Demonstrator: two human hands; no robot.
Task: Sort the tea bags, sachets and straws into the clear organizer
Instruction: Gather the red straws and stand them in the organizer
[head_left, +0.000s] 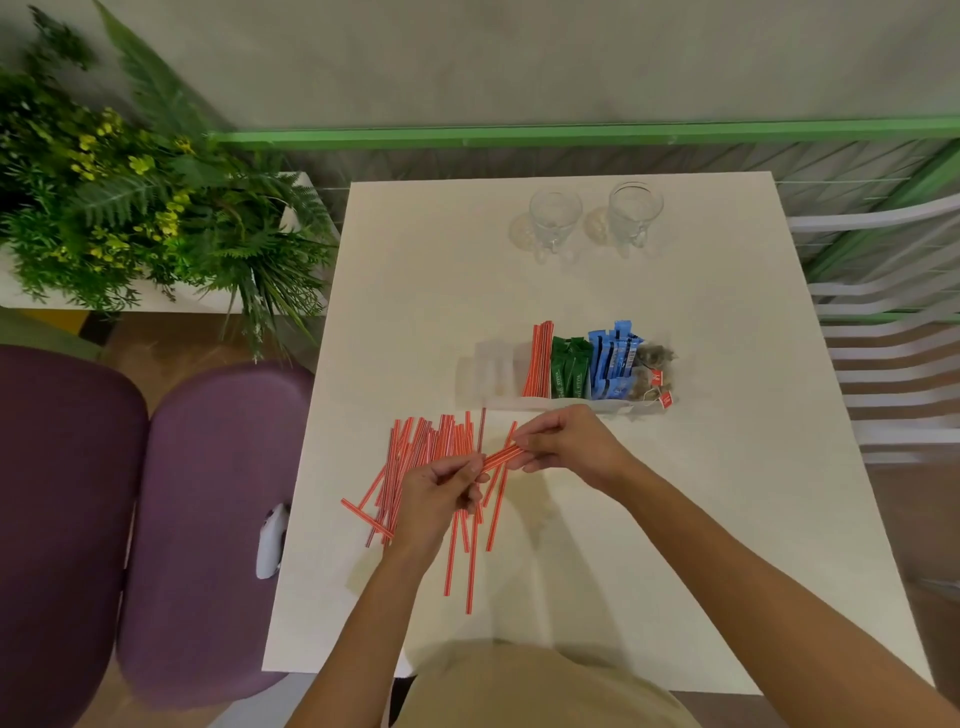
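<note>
— What have your hands got?

— Your left hand (441, 491) and right hand (563, 441) both pinch one small bundle of red-striped straws (501, 457), fingers closed on opposite ends, just above the tabletop (727, 519).

— And around them?

— Under your left hand lies the loose pile of straws (415, 452), too many to count, fanned toward the tabletop's left edge. Just beyond your right hand is the clear organizer (493, 364): standing straws (537, 358), green sachets (570, 366), blue sachets (613, 361), tea bags (654, 374) at its right end; its left compartments look bare.

— Anything else?

— Two glass mugs (595, 218) near the far edge, nothing between.
</note>
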